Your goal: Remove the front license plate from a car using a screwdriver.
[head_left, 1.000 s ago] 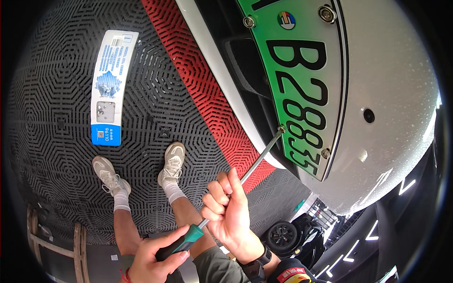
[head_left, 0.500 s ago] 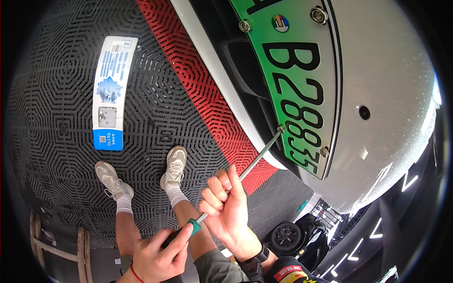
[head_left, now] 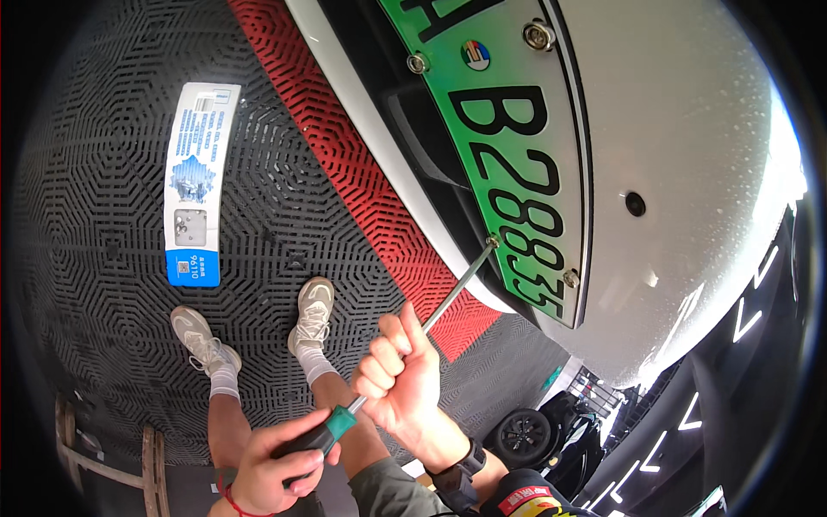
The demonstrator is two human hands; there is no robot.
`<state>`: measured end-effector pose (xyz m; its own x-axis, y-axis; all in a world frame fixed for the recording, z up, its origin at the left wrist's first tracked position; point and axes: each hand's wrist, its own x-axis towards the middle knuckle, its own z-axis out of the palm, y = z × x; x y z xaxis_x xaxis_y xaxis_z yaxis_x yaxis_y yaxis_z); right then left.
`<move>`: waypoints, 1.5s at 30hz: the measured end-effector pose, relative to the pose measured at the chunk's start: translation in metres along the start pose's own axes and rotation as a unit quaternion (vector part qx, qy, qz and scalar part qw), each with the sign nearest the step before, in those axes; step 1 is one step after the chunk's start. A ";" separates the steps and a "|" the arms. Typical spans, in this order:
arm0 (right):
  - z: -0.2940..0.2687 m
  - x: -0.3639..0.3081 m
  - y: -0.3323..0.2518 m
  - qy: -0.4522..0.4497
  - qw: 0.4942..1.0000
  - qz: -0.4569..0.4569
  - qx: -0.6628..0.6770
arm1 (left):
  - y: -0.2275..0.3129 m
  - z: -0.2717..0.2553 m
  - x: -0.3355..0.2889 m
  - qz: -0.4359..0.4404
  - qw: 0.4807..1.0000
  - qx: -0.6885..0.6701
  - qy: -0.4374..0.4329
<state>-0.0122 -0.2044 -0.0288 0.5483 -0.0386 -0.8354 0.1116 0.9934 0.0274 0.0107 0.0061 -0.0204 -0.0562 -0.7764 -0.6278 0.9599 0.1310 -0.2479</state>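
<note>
A long screwdriver slants up to a green licence plate on the white car. Its tip meets a small screw at the plate's lower edge. My left hand, with a red string at the wrist, is closed around the black-and-green handle. Higher up, my right hand is wrapped round the metal shaft; a dark watch is on that wrist. Other round fasteners sit on the plate, among them an upper one, another and one near the characters' end.
The white bumper curves along the right, with a round black sensor. On the grey slotted floor lies a long white-and-blue package. A red floor strip runs beside the car. A wooden frame stands lower left; a dark car's wheel shows lower right.
The plate and car have shifted left in view. My left hand's fingers have changed their hold around the handle. The right hand keeps the shaft, and the tip stays at the same screw.
</note>
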 end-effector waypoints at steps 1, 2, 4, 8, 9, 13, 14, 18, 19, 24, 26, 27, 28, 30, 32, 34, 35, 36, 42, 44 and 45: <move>0.001 0.002 -0.002 0.010 1.000 0.011 0.001 | 0.001 0.001 0.001 0.018 0.999 0.043 0.006; -0.002 0.003 0.001 0.012 1.000 0.012 0.006 | 0.002 0.003 -0.003 0.015 0.998 0.032 0.047; -0.004 0.003 0.002 0.006 1.000 0.024 0.012 | 0.014 0.026 -0.005 0.079 0.967 0.228 0.083; 0.002 -0.004 0.001 -0.009 1.000 0.023 0.009 | 0.010 0.038 -0.001 0.306 0.780 0.541 0.071; -0.001 -0.004 -0.001 -0.030 0.999 0.026 0.015 | 0.009 0.041 0.001 0.349 0.738 0.574 0.063; -0.002 -0.005 -0.001 0.004 1.000 -0.009 0.016 | -0.001 0.035 -0.001 0.335 0.700 0.627 0.073; -0.001 -0.003 0.004 0.029 0.999 -0.020 -0.009 | -0.006 0.028 0.000 0.362 0.689 0.623 0.079; -0.006 -0.006 -0.003 0.042 0.997 -0.048 -0.048 | -0.018 0.025 0.012 0.406 0.738 0.535 0.069; -0.007 -0.007 -0.005 0.033 0.997 -0.050 -0.053 | -0.014 0.015 0.006 0.244 0.830 0.502 0.005; -0.008 -0.009 -0.007 0.018 0.998 -0.022 -0.050 | -0.008 0.024 0.002 -0.034 0.990 -0.135 0.021; -0.009 -0.006 -0.003 0.025 0.998 -0.013 -0.053 | -0.020 0.022 -0.001 0.034 0.997 0.025 0.071; -0.011 -0.006 -0.005 0.034 0.997 -0.012 -0.066 | -0.025 0.021 0.000 0.033 0.996 0.027 0.073; -0.011 -0.009 -0.007 0.039 0.998 -0.001 -0.052 | -0.028 0.021 0.000 0.046 0.988 0.112 0.091; -0.012 -0.013 -0.010 0.029 0.999 0.021 -0.039 | -0.032 0.026 0.004 0.130 0.930 0.319 0.132; -0.015 -0.013 -0.014 0.030 0.998 0.033 -0.033 | -0.027 0.036 0.003 0.194 0.864 0.442 0.144; -0.019 -0.014 -0.013 0.013 0.997 0.067 -0.035 | -0.027 0.035 0.002 0.199 0.834 0.495 0.142; -0.022 -0.013 -0.013 0.012 0.997 0.068 -0.030 | -0.030 0.034 0.006 0.244 0.798 0.535 0.136; -0.024 -0.013 -0.015 -0.002 0.997 0.069 -0.032 | -0.033 0.034 0.009 0.289 0.759 0.569 0.129; -0.025 -0.007 -0.013 -0.034 0.997 0.072 -0.011 | -0.029 0.034 0.007 0.327 0.664 0.658 0.138; -0.024 -0.001 -0.010 -0.085 0.995 0.048 0.023 | -0.025 0.032 0.006 0.349 0.623 0.688 0.126; -0.024 0.001 -0.009 -0.088 0.995 0.050 0.021 | -0.028 0.024 0.008 0.352 0.622 0.688 0.128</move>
<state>-0.0330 -0.2109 -0.0430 0.6939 0.0382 -0.7190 0.0818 0.9879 0.1315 -0.0098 -0.0186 -0.0003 0.6378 -0.6791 -0.3634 0.0882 -0.4043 0.9104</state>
